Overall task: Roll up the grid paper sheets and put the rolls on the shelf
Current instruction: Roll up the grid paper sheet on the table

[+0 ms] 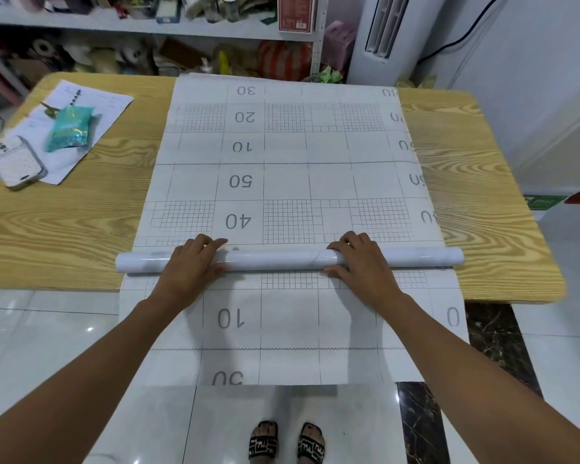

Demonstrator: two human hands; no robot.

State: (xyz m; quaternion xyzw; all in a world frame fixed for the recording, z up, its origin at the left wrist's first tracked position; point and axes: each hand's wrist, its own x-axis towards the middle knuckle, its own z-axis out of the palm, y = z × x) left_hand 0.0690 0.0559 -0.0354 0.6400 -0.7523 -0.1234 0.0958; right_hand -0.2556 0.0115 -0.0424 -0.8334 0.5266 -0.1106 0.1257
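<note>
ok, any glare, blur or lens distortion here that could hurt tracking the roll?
Head view, all of it: wide-angle bowing curves the table edges; a glare streak runs along the glossy roll between left hand and right hand; floor tiles show bright reflections; the shelf looks soft; hands sharp, shadows faint.

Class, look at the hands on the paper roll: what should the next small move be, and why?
Probably turn the roll a little away from the body, across the grid paper sheet, keeping both hands level. The left hand and right hand grip it, and flat sheet lies beyond it on the table.
</note>
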